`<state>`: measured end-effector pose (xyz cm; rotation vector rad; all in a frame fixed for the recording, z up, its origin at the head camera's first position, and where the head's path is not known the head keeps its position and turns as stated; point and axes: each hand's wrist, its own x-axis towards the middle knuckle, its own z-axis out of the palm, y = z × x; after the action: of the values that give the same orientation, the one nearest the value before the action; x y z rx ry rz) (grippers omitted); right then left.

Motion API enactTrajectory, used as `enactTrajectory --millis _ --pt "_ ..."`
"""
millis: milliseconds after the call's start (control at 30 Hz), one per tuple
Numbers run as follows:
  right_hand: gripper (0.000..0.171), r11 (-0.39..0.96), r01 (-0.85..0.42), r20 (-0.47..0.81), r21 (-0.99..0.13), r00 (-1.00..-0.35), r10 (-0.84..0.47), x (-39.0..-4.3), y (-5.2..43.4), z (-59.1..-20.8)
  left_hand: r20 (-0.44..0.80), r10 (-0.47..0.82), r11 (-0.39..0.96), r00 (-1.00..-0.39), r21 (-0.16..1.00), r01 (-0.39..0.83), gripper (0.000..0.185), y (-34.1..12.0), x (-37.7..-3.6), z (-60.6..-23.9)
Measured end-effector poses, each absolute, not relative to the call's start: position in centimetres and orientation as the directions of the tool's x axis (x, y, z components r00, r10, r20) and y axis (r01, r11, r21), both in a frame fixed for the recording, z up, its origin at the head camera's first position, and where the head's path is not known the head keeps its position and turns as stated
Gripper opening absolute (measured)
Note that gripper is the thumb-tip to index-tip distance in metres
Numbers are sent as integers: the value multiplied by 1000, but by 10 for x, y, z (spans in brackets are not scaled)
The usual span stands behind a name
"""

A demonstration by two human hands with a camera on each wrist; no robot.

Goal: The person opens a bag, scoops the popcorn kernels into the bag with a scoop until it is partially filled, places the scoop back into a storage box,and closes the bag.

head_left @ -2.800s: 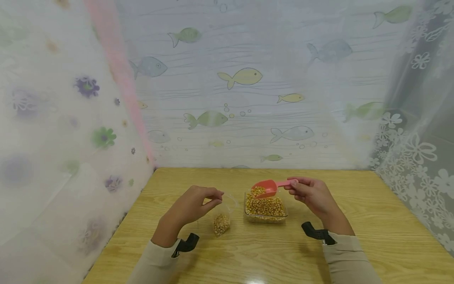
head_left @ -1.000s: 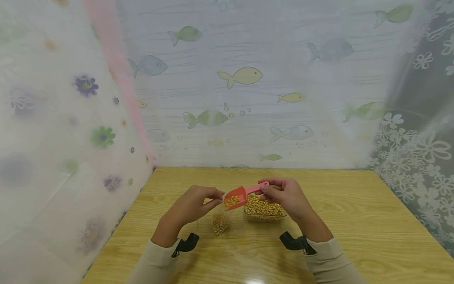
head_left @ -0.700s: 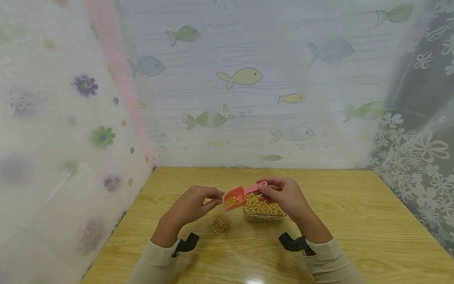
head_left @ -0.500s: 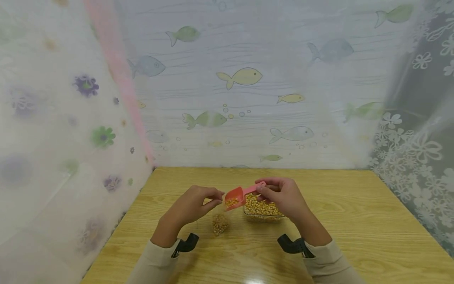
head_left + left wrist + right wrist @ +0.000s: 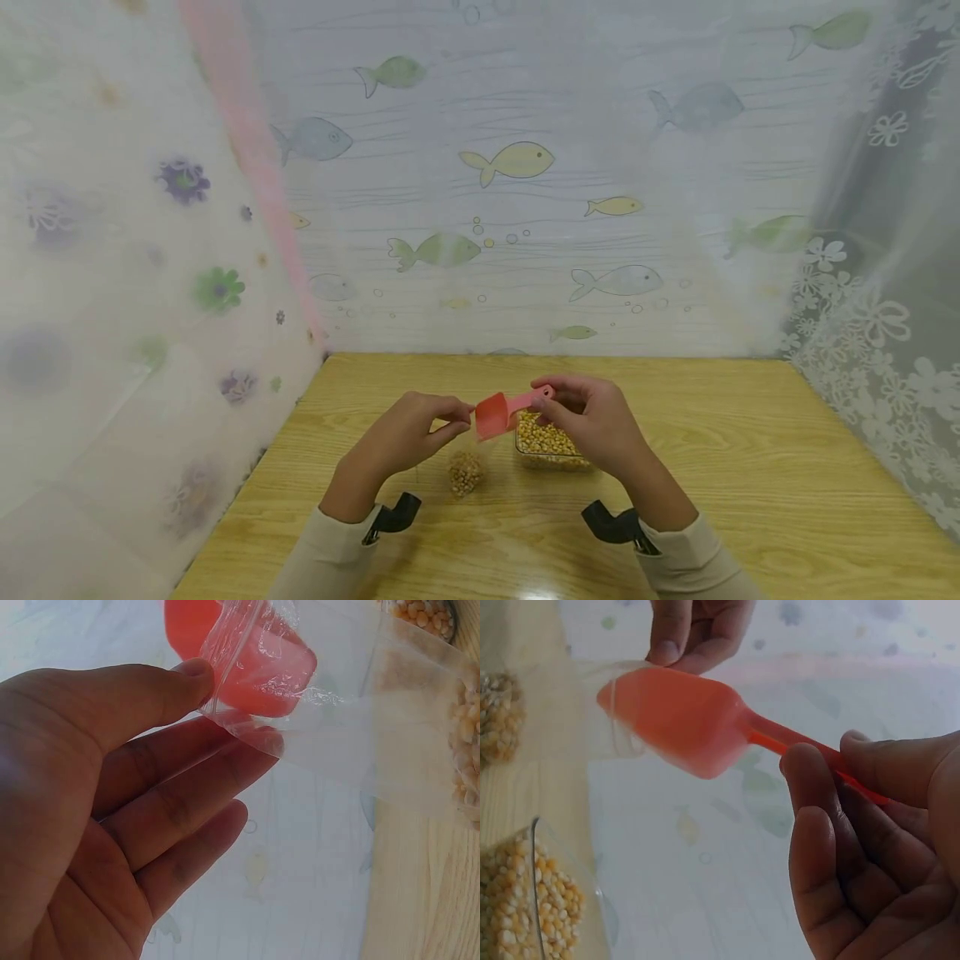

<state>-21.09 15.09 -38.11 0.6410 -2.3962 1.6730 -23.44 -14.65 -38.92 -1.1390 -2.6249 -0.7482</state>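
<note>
My left hand (image 5: pixel 408 435) pinches the top edge of a clear plastic zip bag (image 5: pixel 337 712) between thumb and fingers. Corn kernels (image 5: pixel 466 473) fill the bottom of that bag. In my right hand (image 5: pixel 596 417), thumb and fingers grip the handle of a pink scoop (image 5: pixel 492 417). The scoop's tip is inside the bag's mouth, tilted down, and its bowl shows no kernels in the head view. Under the right hand stands a clear rectangular container (image 5: pixel 551 458) of yellow corn kernels (image 5: pixel 525 900), partly hidden by the hand.
Both hands work over a wood-grain table (image 5: pixel 750 467). A fish-patterned curtain (image 5: pixel 525 208) hangs behind its far edge, with a flowered sheet (image 5: pixel 150 333) on the left. A black wrist mount (image 5: pixel 397 512) sits at each cuff.
The right hand has brought the scoop left from over the container to the bag and tipped it. Kernels in its bowl have gone from view. The left hand has stayed in place.
</note>
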Motion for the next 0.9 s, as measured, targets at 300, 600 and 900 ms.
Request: enactTrajectory --millis 300,600,900 --pt "25 300 -538 460 -788 -838 -295 -208 152 -380 356 628 581 -692 378 721 10 -146 -233 -388" --pt "28 269 -485 415 -832 -866 -278 -220 168 -381 366 637 564 -679 379 734 5 -149 -238 -390" --pt "30 245 -420 375 -874 -903 -209 -234 198 -381 404 655 528 -639 361 769 7 -154 -247 -396"
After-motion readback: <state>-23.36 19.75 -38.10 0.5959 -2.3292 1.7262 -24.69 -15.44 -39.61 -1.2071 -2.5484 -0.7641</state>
